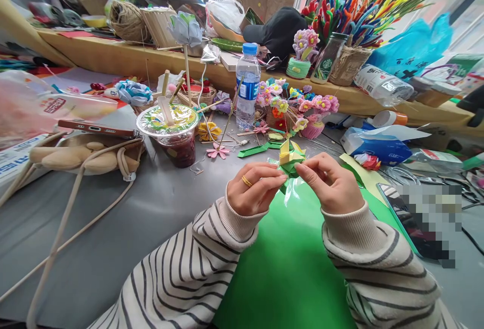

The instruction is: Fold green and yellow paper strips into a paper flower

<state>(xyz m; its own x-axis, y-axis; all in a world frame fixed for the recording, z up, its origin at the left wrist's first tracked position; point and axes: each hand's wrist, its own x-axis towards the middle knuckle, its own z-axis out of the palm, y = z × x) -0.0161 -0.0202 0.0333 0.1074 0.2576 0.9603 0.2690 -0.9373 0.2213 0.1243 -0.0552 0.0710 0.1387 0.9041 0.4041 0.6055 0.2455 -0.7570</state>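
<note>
Between my two hands is a folded paper flower (290,158) with yellow petals above and green folded leaves below. My left hand (254,186) pinches its green part from the left, a gold ring on one finger. From the right, my right hand (331,181) grips the green paper between thumb and curled fingers. Under the flower lies a large green sheet (291,263), which my forearms partly cover. Just beyond my hands, a folded green paper strip (252,151) rests on the grey table.
At left stand a lidded plastic cup (176,142) and a beige bag (86,156) with a phone on top. Behind are a water bottle (247,89) and several crocheted flowers (298,107). A tissue pack (374,145) and a tablet-like device (412,223) lie at right.
</note>
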